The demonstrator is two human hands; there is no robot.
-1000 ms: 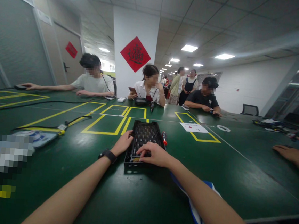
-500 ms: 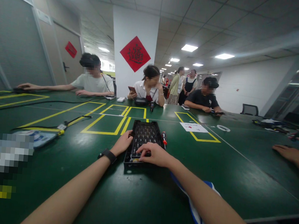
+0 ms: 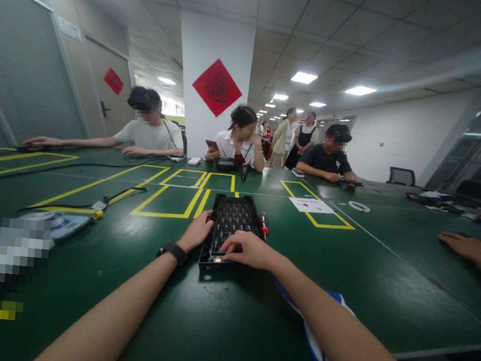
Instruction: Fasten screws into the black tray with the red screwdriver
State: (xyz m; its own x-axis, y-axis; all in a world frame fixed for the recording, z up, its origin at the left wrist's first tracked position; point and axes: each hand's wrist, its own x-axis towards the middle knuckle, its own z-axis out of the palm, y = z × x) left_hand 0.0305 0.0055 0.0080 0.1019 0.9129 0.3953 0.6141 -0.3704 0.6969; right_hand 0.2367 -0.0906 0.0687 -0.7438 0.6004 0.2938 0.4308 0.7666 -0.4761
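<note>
A black bit case (image 3: 238, 209) with rows of small bits lies open on the green table in front of me. My left hand (image 3: 197, 230) is closed on the case's left edge, with a dark watch on its wrist. Over the near end of the case, my right hand (image 3: 249, 248) has its fingers bent and drawn together; whatever they hold is hidden. Close to those fingertips, a small pale yellowish piece (image 3: 218, 260) shows in the case's near compartment. A red and black screwdriver (image 3: 264, 225) lies just right of the case.
Blue-and-white cloth-like material (image 3: 314, 344) lies under my right forearm. A flat pouch (image 3: 68, 226) and cables are at left. Paper (image 3: 311, 205) and a white ring (image 3: 359, 206) lie beyond the case. Several people sit around the table; a co-worker's hand (image 3: 462, 245) rests at right.
My right fingers have shifted very slightly over the near compartment, and the pale piece there looks brighter. My left hand and the case stay in place.
</note>
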